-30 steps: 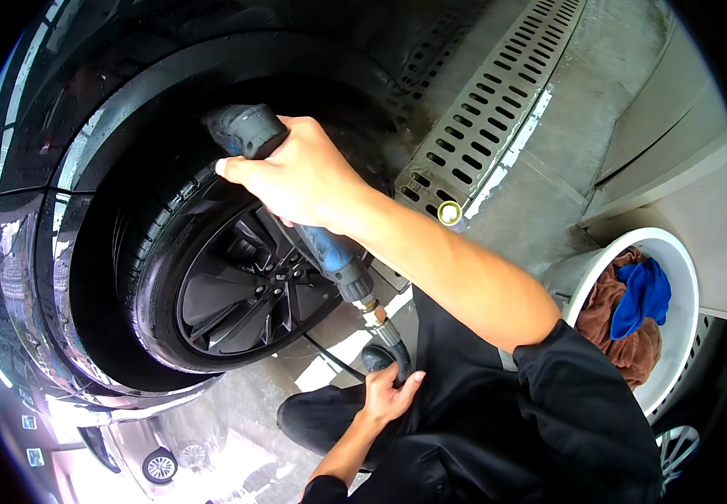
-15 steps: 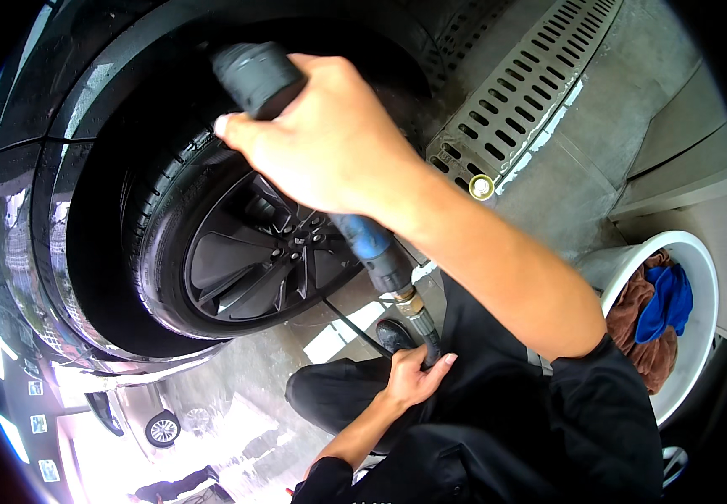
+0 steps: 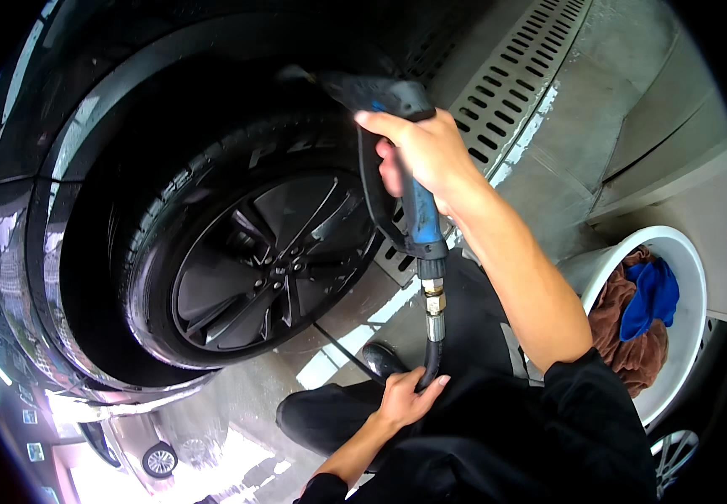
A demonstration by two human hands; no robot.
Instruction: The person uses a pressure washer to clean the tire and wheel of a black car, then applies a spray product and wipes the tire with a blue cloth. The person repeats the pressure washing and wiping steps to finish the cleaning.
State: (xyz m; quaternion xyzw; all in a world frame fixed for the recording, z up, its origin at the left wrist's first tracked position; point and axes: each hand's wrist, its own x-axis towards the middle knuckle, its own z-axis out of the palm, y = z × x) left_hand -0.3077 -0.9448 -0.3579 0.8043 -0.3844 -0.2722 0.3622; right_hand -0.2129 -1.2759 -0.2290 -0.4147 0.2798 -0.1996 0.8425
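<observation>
My right hand (image 3: 431, 160) grips a black and blue spray gun (image 3: 424, 210), fingers wrapped round its handle inside the guard. The gun's nozzle end, slightly blurred, points left into the dark wheel arch (image 3: 86, 218) above the tyre. Brass and steel fittings join the handle to a black hose (image 3: 434, 361). My left hand (image 3: 407, 398) closes round that hose in front of my body. Left of the gun is a black car's wheel, with a tyre (image 3: 152, 294) and dark spoked rim (image 3: 212, 294). Wet streaks shine on the bodywork.
A slotted metal drain cover (image 3: 511, 84) runs along the floor at the upper right. To my right stands a white bucket (image 3: 690, 336) with brown cloths (image 3: 611, 336) and a blue cloth (image 3: 651, 298). Another car's wheel (image 3: 160, 459) shows at the lower left.
My right hand has moved right and turned the spray gun, so its handle stands more upright and its nozzle points left. My left hand stays on the hose.
</observation>
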